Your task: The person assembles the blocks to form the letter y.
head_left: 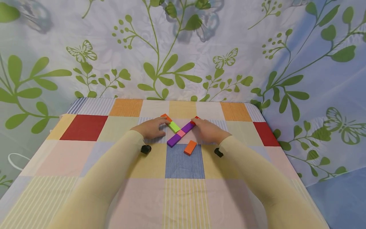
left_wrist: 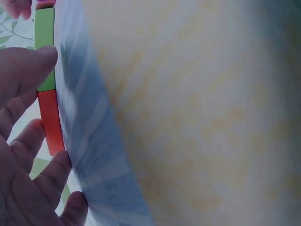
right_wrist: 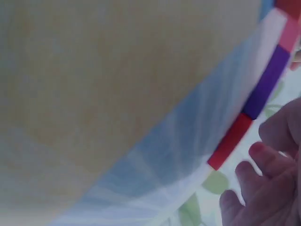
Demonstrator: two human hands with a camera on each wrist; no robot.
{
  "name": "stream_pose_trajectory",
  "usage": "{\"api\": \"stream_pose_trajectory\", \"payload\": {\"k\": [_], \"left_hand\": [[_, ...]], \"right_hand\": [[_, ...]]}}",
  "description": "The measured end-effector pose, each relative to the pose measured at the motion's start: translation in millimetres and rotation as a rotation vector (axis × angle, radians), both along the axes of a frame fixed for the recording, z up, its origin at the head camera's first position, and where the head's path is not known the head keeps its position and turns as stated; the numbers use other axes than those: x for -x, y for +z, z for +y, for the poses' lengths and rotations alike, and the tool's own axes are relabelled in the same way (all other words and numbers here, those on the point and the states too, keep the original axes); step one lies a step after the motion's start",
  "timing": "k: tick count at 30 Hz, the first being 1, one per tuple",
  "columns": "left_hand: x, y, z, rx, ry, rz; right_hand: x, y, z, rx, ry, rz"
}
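Observation:
Small coloured blocks lie on the patchwork cloth in two slanting lines that meet at a pink block (head_left: 181, 133). One line runs up left through a green block (head_left: 174, 127) to an orange block (left_wrist: 51, 122). The other has a purple block (head_left: 173, 140) below the pink one, then a second purple block (head_left: 188, 127) and a red block (right_wrist: 230, 141) up right. My left hand (head_left: 151, 128) is beside the orange and green blocks, fingers loosely spread, thumb overlapping the green one in the left wrist view. Relaxed, my right hand (head_left: 210, 130) is at the red end, its fingertips beside the blocks.
A separate orange block (head_left: 190, 148) lies on the blue square, nearer me than the lines. The cloth-covered table (head_left: 183, 203) meets a leaf-patterned curtain (head_left: 171, 47) at the back and right. A white cable (head_left: 14, 160) loops at the left edge.

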State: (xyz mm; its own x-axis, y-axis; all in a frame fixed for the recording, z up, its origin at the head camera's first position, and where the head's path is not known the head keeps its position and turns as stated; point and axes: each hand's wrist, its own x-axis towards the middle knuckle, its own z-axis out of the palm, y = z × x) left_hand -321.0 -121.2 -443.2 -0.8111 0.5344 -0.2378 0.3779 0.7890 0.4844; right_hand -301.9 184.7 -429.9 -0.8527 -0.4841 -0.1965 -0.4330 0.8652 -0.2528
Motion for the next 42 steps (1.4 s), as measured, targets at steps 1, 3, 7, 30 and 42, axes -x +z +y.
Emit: {"api": "stream_pose_trajectory", "payload": {"k": [1,3,7,30,42], "left_hand": [[-0.1,-0.1,0.0,-0.003,-0.001,-0.002],[0.1,-0.4,0.0,-0.009,-0.003,-0.005],[1.3,-0.7,-0.5,-0.019,-0.009,-0.004],[0.8,1.0,-1.2,-0.022,0.007,-0.046],[-1.5,1.9,-0.9,-0.026,0.013,-0.058]], "right_hand": [[-1.7,0.7,0.4,0.007,-0.001,0.015],[-6.9,2.8,0.9,0.024,-0.003,0.052],[-22.8,6.1,2.7,0.033,0.015,0.117],[-95.8,-2.7,-8.4,-0.022,0.045,0.097],[-96.6,-6.4,-13.0,-0.084,0.071,0.156]]}}
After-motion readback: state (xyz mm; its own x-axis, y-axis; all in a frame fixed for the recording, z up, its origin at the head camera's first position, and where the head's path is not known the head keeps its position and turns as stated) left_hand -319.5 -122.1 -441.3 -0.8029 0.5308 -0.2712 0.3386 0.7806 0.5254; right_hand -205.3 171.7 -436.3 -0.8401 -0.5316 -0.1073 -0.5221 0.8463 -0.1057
